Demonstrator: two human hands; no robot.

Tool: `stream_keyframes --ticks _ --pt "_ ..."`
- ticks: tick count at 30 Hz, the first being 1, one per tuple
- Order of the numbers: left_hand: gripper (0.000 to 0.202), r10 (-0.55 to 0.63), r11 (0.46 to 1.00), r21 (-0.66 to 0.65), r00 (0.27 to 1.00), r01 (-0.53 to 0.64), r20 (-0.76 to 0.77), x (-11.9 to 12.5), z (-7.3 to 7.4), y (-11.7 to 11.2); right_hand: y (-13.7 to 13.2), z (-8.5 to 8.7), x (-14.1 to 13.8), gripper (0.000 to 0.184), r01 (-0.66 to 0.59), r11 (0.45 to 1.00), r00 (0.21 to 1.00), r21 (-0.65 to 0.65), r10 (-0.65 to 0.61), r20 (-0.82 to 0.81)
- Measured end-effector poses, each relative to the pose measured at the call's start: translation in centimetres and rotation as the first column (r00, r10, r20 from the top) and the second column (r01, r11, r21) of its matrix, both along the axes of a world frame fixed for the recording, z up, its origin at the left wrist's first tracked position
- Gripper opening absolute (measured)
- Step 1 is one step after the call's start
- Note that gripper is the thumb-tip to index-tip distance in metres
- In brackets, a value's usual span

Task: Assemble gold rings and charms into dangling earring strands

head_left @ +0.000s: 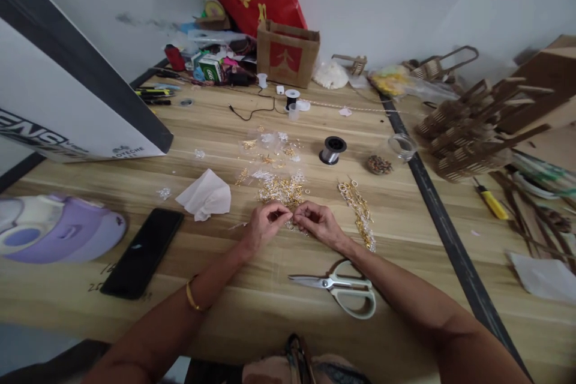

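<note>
My left hand (266, 225) and my right hand (318, 223) meet fingertip to fingertip at the middle of the table. Each is closed in a pinch; what lies between the fingers is too small to make out. Just beyond them spreads a pile of gold and silver jewellery pieces (281, 188). Right of my right hand lies a row of gold and silver chain-like pieces with rings (359, 210). A pair of scissors with pale handles (353, 289) rests below my right wrist, its blades pointing left. A crumpled white tissue (207, 193) sits left of my left hand.
A spool of silver wire (333, 150) stands beyond the pile, near a clear jar with dark beads (380, 164). At left are a black phone (143, 252), a purple-white object (67, 231) and a large white box (67, 84). Small woven baskets (472, 126) stand at right.
</note>
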State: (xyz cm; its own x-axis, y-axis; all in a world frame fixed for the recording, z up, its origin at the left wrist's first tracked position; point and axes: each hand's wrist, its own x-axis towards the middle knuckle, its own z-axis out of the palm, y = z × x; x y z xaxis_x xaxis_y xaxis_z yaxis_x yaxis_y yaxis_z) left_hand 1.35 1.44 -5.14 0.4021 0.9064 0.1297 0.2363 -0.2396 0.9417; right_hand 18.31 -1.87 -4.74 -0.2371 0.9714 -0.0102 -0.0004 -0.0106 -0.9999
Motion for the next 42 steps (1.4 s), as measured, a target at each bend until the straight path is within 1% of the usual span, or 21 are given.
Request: stream_keyframes --ticks 4,8,13,17,21,25,30,33,36,39,42 --pt "0.013 -0.002 1.0 -0.003 1.0 0.002 0.007 0.0 -0.2 0.1 0.0 0.0 0.0 0.028 -0.006 1.0 1.0 -0.004 0.006 -0.001" --pt "0.014 -0.001 1.0 -0.022 1.0 0.001 0.005 0.0 0.0 0.0 0.0 -0.1 0.1 0.028 0.003 1.0 1.0 0.004 -0.003 -0.001" --pt "0.015 0.052 0.996 -0.078 0.998 -0.05 0.021 0.0 0.5 0.0 0.0 0.0 0.1 0.028 0.0 1.0 1.0 0.004 0.0 -0.009" --pt "0.018 0.082 0.989 -0.127 0.996 -0.076 0.043 -0.1 0.6 0.1 0.0 0.0 0.1 0.028 0.005 1.0 1.0 -0.004 -0.005 -0.009" --pt "0.018 0.059 0.989 -0.139 0.997 -0.052 0.048 0.0 0.2 0.1 0.0 0.0 0.1 0.027 0.0 1.0 1.0 0.003 0.0 -0.02" --pt "0.014 0.025 0.993 -0.117 0.999 -0.02 0.047 0.0 -0.2 0.1 0.0 -0.2 0.1 0.027 -0.001 1.0 1.0 0.004 0.001 -0.016" --pt "0.013 -0.028 0.994 -0.103 0.997 0.035 0.065 0.0 0.0 0.1 0.1 -0.3 0.0 0.027 -0.008 1.0 1.0 0.003 0.008 -0.012" --pt "0.015 -0.019 0.99 -0.141 0.997 0.03 0.077 -0.1 0.4 0.2 0.1 -0.3 0.1 0.029 0.013 1.0 1.0 -0.008 -0.013 -0.008" --pt "0.017 -0.002 0.979 -0.203 0.995 0.023 0.103 -0.2 1.0 0.2 0.1 -0.2 0.3 0.033 0.05 0.999 0.999 0.008 -0.05 0.005" --pt "0.018 0.014 0.963 -0.267 0.988 0.027 0.151 -0.4 1.4 0.3 0.2 -0.3 0.5 0.04 0.073 0.997 0.997 0.022 -0.073 0.017" --pt "0.019 0.016 0.952 -0.303 0.98 0.046 0.201 -0.6 1.5 0.3 0.3 -0.4 0.6 0.047 0.1 0.995 0.995 0.002 -0.1 -0.004"
